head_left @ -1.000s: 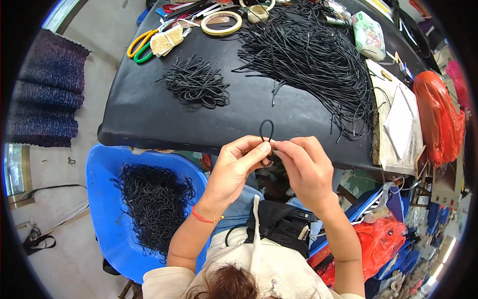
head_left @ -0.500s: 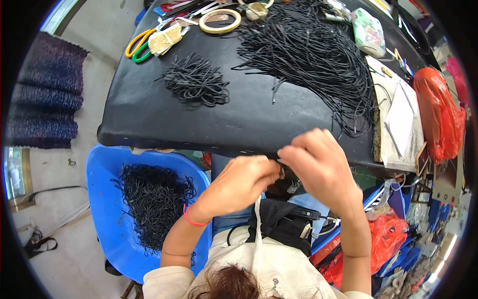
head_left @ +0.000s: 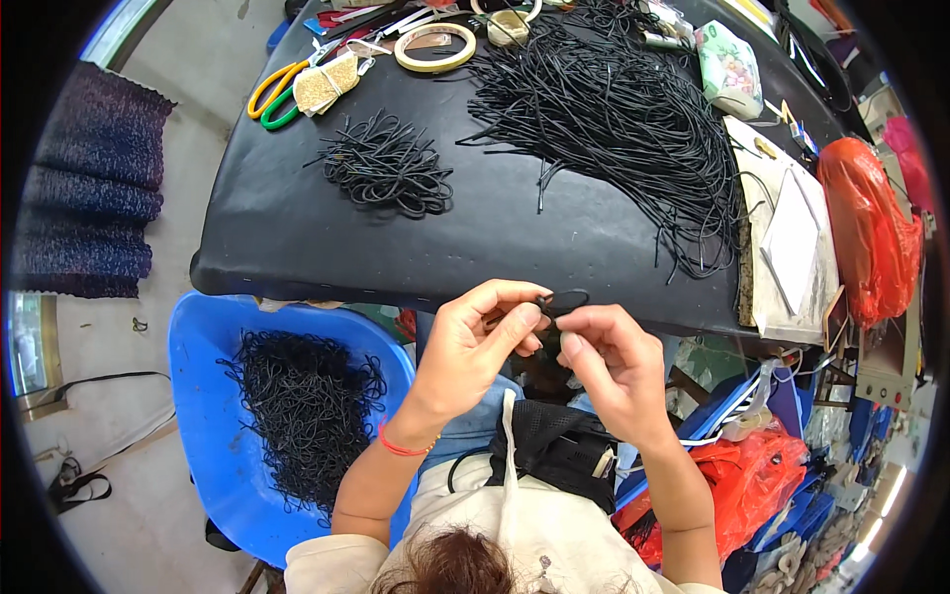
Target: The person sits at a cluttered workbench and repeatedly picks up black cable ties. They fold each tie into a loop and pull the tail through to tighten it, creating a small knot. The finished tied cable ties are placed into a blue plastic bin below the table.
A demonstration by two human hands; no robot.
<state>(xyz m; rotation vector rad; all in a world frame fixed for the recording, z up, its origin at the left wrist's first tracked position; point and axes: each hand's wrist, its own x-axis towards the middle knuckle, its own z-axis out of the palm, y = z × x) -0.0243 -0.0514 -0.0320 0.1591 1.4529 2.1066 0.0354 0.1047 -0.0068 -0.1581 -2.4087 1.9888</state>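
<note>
A thin black cord (head_left: pixel 569 296), bent into a small loop, sits between my two hands at the near edge of the table. My left hand (head_left: pixel 475 342) pinches it between thumb and forefinger, the other fingers curled behind. My right hand (head_left: pixel 618 368) is closed at the cord's other side, its fingertips almost touching the left ones; the exact grip there is partly hidden. On the black table (head_left: pixel 396 247) lie a small bundle of looped black cords (head_left: pixel 386 163) and, to its right, a large heap of straight black cords (head_left: pixel 604 129).
A blue tub (head_left: pixel 213 426) with tangled black cords (head_left: pixel 307 406) stands at the lower left. Scissors (head_left: pixel 275 91), a tape roll (head_left: pixel 435 48) and a tissue pack (head_left: pixel 729 71) lie at the back. A pale board (head_left: pixel 777 223) and red bags (head_left: pixel 866 233) are at the right.
My right hand has come down and inward to meet the left. Both hands have turned so their fingers show, and a small loop of cord is now visible between them.
</note>
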